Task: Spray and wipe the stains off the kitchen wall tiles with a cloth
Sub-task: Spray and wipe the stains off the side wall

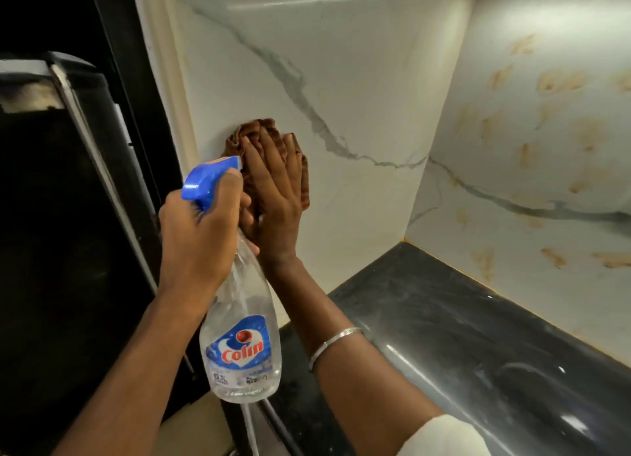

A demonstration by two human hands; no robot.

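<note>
My left hand (198,230) grips the neck of a clear spray bottle (240,349) with a blue trigger head and a Colin label, held up in front of the wall. My right hand (273,185) lies flat, fingers straight, pressing a brown cloth (254,131) against the white marble-look wall tile (341,79) near its left edge. The bottle partly covers my right hand's thumb side. Several brown stains (560,83) mark the tiled wall on the right of the corner.
A dark glossy countertop (461,336) runs below the tiles to the right. A black appliance (68,182) with a metal edge stands close on the left. A cream trim strip (170,79) borders the tile's left side.
</note>
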